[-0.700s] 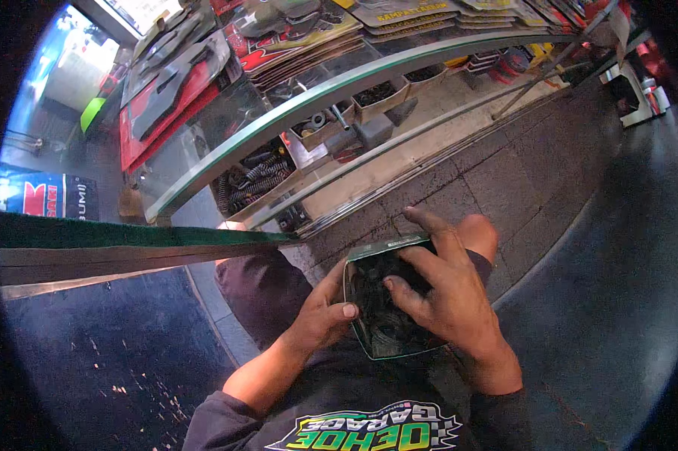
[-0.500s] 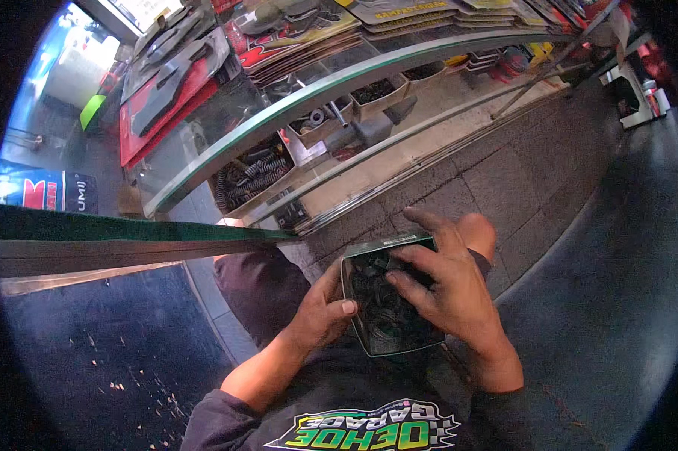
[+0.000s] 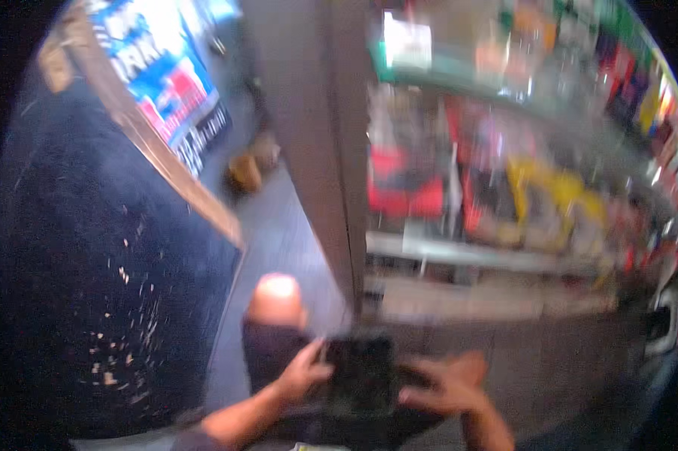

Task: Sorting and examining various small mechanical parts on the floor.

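Observation:
My left hand [image 3: 304, 370] grips a dark open box [image 3: 358, 376] low in the head view, its thumb and fingers at the left side. My right hand [image 3: 437, 387] is at the box's right side, fingertips reaching to it, but motion blur hides whether they hold anything. The box's contents are too dark and smeared to make out. My bare left knee [image 3: 273, 297] shows above and left of the box.
A glass-fronted display case [image 3: 519, 248] with red and yellow packaged goods fills the upper right. A dark vertical post [image 3: 301, 90] stands beside it. A scuffed dark panel [image 3: 91, 225] is on the left, a blue and red sign [image 3: 158, 68] at upper left.
My view has swung sharply up and is blurred, so the case front and post now fill more of it. The box and both hands sit lower; my right fingers appear less deep in the box.

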A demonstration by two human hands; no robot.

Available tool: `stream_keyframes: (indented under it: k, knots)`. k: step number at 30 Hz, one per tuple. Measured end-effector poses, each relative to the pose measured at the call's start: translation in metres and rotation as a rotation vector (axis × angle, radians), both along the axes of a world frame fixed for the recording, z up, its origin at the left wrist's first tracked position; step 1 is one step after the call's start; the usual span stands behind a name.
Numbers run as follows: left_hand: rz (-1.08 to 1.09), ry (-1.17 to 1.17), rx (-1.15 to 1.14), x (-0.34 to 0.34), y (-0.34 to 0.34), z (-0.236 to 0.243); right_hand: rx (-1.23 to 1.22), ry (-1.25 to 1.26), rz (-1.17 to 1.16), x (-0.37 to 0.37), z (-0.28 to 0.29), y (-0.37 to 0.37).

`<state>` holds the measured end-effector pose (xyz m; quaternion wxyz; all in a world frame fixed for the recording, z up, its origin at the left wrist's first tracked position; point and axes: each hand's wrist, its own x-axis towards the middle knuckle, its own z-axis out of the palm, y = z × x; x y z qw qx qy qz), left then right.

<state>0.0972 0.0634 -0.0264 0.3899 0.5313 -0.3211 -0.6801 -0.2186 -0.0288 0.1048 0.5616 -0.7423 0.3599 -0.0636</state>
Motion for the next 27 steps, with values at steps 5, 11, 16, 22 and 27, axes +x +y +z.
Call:
stream_keyframes:
  k: [5, 11, 16, 22, 27]
  knots:
    - [0.313, 0.156, -0.31, 0.011, 0.05, -0.022, -0.918, -0.33, -0.066, -0.006, 0.134, -0.027]
    - [0.754, 0.186, -0.093, 0.021, 0.092, -0.019, -1.919, -0.621, -0.343, -0.064, 0.437, -0.146]
    - [0.466, -1.65, -0.94, 0.052, 0.097, -0.032, -1.706, 0.237, -0.395, 0.04, 0.533, -0.194]
    - [0.601, -0.508, -0.469, 0.061, 0.052, 0.059, -0.501, -0.551, -0.119, 0.06, 0.376, -0.23]
    - [0.721, -0.314, -0.258, 0.102, -0.015, 0.122, -0.173, -0.38, 0.003, 0.137, 0.183, -0.208]
